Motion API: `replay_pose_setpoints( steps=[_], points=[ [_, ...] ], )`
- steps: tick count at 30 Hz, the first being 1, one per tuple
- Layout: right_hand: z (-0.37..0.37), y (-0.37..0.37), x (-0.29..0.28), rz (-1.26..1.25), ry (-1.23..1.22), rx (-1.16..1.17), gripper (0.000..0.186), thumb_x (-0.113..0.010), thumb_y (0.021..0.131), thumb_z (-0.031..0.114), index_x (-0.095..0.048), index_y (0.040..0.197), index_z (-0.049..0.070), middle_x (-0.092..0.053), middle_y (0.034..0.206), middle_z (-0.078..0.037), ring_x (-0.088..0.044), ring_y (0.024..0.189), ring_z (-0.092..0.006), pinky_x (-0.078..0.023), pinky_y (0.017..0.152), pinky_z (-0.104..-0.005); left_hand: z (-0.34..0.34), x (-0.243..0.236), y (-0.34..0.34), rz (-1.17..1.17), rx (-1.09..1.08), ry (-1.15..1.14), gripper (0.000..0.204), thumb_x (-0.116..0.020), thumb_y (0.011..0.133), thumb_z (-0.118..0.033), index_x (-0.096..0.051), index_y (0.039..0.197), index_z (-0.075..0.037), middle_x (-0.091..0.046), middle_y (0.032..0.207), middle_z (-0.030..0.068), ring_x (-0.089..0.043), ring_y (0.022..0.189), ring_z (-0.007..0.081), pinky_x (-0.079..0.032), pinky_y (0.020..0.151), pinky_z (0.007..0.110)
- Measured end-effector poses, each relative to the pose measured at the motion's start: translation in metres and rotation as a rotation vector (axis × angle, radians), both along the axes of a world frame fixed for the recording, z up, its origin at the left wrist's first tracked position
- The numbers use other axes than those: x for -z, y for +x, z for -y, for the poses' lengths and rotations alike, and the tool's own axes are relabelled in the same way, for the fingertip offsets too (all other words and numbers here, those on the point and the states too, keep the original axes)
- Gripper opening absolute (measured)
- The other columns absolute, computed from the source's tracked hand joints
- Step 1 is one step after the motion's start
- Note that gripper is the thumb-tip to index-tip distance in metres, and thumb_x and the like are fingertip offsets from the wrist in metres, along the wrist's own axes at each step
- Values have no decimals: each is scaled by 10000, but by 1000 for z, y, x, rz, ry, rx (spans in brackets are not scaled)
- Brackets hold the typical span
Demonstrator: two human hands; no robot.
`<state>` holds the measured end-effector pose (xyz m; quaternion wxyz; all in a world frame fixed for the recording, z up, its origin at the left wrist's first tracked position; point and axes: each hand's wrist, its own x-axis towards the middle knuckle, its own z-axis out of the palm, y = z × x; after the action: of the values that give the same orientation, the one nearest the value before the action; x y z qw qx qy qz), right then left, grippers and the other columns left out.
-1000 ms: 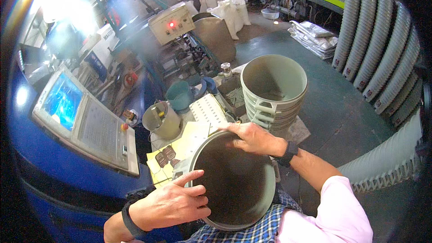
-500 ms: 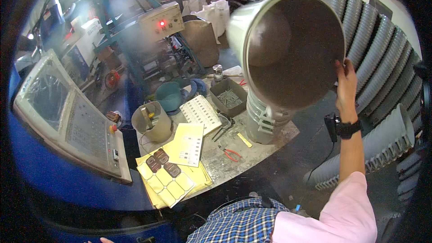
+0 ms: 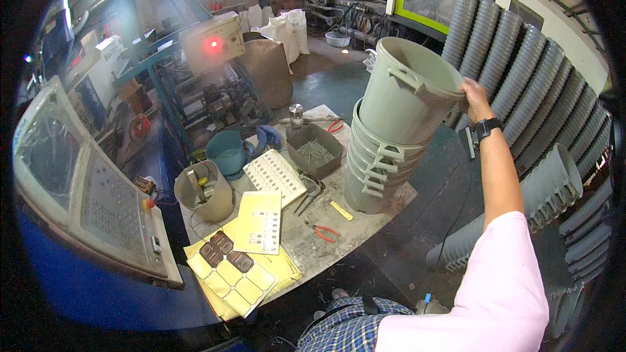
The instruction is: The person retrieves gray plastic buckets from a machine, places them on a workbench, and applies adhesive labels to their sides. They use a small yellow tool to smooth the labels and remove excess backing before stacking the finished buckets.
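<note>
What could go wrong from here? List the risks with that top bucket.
1. Only the right hand shows gripping the rim of the top bucket, on one side, so the bucket might tip or go in crooked.
2. The top bucket rises well above the bucket stack, so a sideways push could make the stack lean.
3. The stack stands near the right edge of the table; a hard knock might shift it off.

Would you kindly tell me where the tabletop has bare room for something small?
Bare tabletop lies between the yellow strip, the bucket stack and the front edge; the left side is crowded with yellow sheets and an open tub.
</note>
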<state>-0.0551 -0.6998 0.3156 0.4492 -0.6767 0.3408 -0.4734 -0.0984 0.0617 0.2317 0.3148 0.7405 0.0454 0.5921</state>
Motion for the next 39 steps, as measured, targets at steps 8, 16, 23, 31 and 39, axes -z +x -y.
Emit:
replay_pose_setpoints(
  steps=[8, 16, 23, 31, 39],
  points=[
    [40, 16, -6, -308, -162, -297, 579, -554, 720, 64, -479, 1281, -56, -640, 978, -154, -604, 790, -203, -478, 712, -304, 18, 46, 10, -120, 18, -500, 234, -607, 866, -203, -578, 867, 29, -574, 729, 118, -552, 644, 216, -475, 612, 311],
    [71, 43, 51, -397, -156, -350, 583, -535, 713, 43, -495, 1293, 2, -617, 1069, -121, -601, 896, -191, -456, 807, -278, 27, 43, 10, -133, -59, -543, 214, -600, 843, -191, -553, 744, -7, -501, 639, 56, -444, 541, 156, -391, 528, 283],
    [75, 39, 72, -362, -104, -383, 628, -514, 745, 98, -416, 1360, 22, -492, 1313, -159, -492, 1165, -221, -385, 956, -316, 27, 42, 8, -159, -45, -551, 226, -606, 835, -183, -534, 698, -18, -472, 594, 35, -428, 527, 155, -376, 532, 289],
    [60, 19, 106, -154, -53, 59, 478, -507, 939, 320, -479, 1282, -11, -560, 1205, -128, -580, 998, -226, -467, 834, -327, 6, 60, -3, -236, 241, -561, 203, -560, 873, -195, -510, 792, -16, -451, 599, 29, -403, 522, 128, -361, 536, 252],
    [-178, -48, 241, -71, 579, -173, 162, -517, 850, 158, -606, 854, 23, -618, 708, -98, -543, 498, -194, -434, 439, -322, -26, 94, -8, -403, 617, -691, 138, -511, 908, -199, -476, 816, -103, -417, 588, -8, -375, 497, 91, -304, 479, 229]
  ],
)
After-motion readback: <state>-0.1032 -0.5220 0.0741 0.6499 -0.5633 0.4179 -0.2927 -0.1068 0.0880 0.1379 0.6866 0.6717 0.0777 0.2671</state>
